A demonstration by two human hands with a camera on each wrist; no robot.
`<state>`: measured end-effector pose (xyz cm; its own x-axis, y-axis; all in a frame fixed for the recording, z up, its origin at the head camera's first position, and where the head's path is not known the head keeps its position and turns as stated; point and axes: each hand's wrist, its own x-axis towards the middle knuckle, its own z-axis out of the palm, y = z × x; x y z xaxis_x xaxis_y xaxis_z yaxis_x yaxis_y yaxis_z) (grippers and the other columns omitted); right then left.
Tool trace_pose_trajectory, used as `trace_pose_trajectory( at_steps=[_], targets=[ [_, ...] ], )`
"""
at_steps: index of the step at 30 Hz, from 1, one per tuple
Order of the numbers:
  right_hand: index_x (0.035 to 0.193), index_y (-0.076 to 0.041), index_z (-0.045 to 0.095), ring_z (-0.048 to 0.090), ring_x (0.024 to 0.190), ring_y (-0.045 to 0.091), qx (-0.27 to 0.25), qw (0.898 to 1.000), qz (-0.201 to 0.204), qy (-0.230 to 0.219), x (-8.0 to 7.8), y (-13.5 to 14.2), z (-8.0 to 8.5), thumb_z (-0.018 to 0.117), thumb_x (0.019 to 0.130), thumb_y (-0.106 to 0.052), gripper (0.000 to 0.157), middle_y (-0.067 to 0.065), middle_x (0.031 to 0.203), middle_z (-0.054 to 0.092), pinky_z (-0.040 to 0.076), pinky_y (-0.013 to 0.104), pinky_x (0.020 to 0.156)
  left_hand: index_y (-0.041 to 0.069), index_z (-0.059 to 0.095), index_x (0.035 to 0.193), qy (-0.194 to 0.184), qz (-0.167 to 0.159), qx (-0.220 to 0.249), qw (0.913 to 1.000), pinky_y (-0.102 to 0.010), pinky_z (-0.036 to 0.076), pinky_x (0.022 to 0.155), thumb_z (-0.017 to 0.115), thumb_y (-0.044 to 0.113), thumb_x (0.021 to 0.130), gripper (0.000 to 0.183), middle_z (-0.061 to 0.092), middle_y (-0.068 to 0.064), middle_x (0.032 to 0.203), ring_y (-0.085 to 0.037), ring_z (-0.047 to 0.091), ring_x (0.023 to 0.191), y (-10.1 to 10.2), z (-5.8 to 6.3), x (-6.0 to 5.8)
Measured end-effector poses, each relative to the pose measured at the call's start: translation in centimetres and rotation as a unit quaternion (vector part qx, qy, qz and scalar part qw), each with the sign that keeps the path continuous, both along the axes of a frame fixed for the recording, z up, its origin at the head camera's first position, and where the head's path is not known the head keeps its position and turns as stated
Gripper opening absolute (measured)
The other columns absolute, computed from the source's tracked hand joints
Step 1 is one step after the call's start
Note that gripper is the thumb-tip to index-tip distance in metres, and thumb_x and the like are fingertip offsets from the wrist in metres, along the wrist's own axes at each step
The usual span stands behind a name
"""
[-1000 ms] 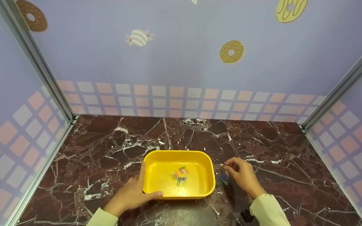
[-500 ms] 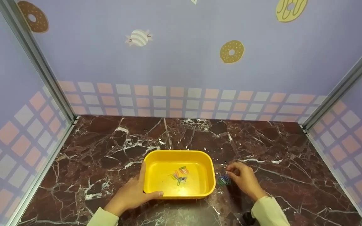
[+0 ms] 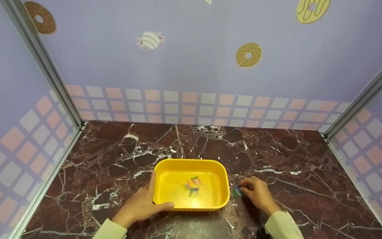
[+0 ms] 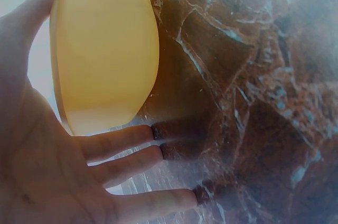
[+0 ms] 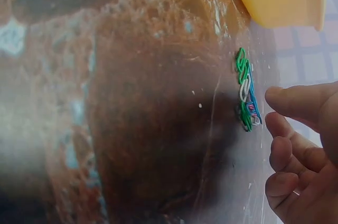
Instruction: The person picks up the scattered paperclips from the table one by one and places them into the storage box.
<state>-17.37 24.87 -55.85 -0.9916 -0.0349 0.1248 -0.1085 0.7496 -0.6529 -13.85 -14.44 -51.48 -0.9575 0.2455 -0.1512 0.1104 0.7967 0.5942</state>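
A yellow plastic bin (image 3: pixel 224 186) sits on the marbled tabletop with several coloured paper clips (image 3: pixel 191 191) on its floor. My left hand (image 3: pixel 143 202) rests at its near left corner, thumb along the front rim. In the left wrist view, the fingers of that hand (image 4: pixel 127 147) lie straight beside the yellow wall. Right of the bin is a small heap of paper clips (image 3: pixel 237 192), green, blue and white in the right wrist view (image 5: pixel 246 89). My right hand (image 3: pixel 258 193) is at this heap, fingers bent, with a gap between thumb and index fingertip.
Patterned lilac panels (image 3: pixel 197 66) rise behind the table and on both sides, with metal posts (image 3: pixel 50 73) at the corners. The dark red marble surface (image 3: pixel 121 176) has white veins and specks. A black object (image 3: pixel 262 232) shows beside the right sleeve.
My right hand has moved down and nearer to me, its fingertips now right at the paper clip heap. The left hand stays at the bin; the head view has shifted slightly.
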Motion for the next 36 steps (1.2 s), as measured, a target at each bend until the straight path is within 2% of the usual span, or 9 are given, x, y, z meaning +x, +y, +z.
trace_pose_trajectory(
  at_steps=[2,7,15,21,28,31,36],
  targets=[
    [0.086,-0.012,0.073,0.047,0.065,0.004,0.004,1.000,0.006,0.004,-0.01,-0.03,-0.15,0.076,0.078,-0.001,0.014,-0.003,0.078,0.060,0.043,0.019,0.058,0.013,-0.003,0.156,0.000,-0.004,0.003,1.0000,-0.060,0.047,0.092,0.069,0.071,0.071,0.126,0.050,-0.025,0.139,-0.041,0.054,0.119,-0.04,-0.02,0.01],
    [0.085,-0.014,0.075,0.047,0.065,0.004,0.019,1.000,0.009,0.011,0.01,-0.18,-0.44,0.078,0.077,-0.002,0.014,-0.004,0.078,0.059,0.042,0.018,0.059,0.014,-0.004,0.156,0.006,-0.014,0.023,0.9996,-0.054,0.049,0.089,0.071,0.068,0.072,0.125,0.059,-0.020,0.125,-0.032,0.059,0.106,-0.07,-0.01,-0.07],
    [0.079,-0.017,0.075,0.047,0.067,0.007,0.046,0.999,-0.003,0.000,0.03,-0.48,-0.48,0.078,0.077,-0.003,0.014,-0.006,0.075,0.054,0.042,0.020,0.061,0.010,0.000,0.156,-0.001,0.002,0.008,1.0000,-0.061,0.048,0.088,0.071,0.070,0.070,0.127,0.052,-0.026,0.137,-0.043,0.056,0.115,0.21,0.02,-0.08],
    [0.079,-0.017,0.072,0.048,0.067,0.007,0.039,0.999,-0.006,-0.010,0.00,-0.49,-0.51,0.078,0.077,-0.003,0.015,-0.005,0.077,0.055,0.043,0.020,0.060,0.009,0.001,0.156,-0.005,0.005,0.002,1.0000,-0.061,0.048,0.088,0.070,0.071,0.070,0.127,0.052,-0.026,0.137,-0.044,0.055,0.115,0.24,0.03,-0.09],
    [0.090,-0.015,0.072,0.050,0.073,0.011,0.051,0.998,-0.026,-0.008,0.00,-0.14,-0.64,0.080,0.077,-0.010,0.016,-0.002,0.084,0.058,0.044,0.026,0.068,0.013,-0.002,0.157,-0.013,0.006,0.002,0.9999,-0.060,0.048,0.089,0.070,0.070,0.070,0.126,0.053,-0.024,0.136,-0.041,0.055,0.116,0.16,0.10,-0.06],
    [0.090,-0.014,0.072,0.052,0.074,0.012,0.048,0.998,-0.033,-0.012,0.03,-0.04,-0.66,0.080,0.077,-0.011,0.016,-0.002,0.082,0.060,0.044,0.027,0.069,0.016,-0.005,0.157,-0.020,0.004,0.002,0.9998,-0.060,0.048,0.090,0.069,0.071,0.071,0.126,0.051,-0.024,0.138,-0.040,0.054,0.118,0.07,0.08,-0.07],
    [0.089,-0.013,0.071,0.052,0.068,0.010,0.029,0.999,-0.041,-0.017,0.04,0.00,-0.59,0.078,0.078,-0.008,0.013,-0.004,0.074,0.062,0.044,0.023,0.063,0.015,-0.004,0.157,-0.016,0.005,0.007,0.9998,-0.060,0.049,0.086,0.069,0.071,0.071,0.126,0.052,-0.025,0.137,-0.041,0.056,0.114,0.02,-0.03,-0.16]
  ],
)
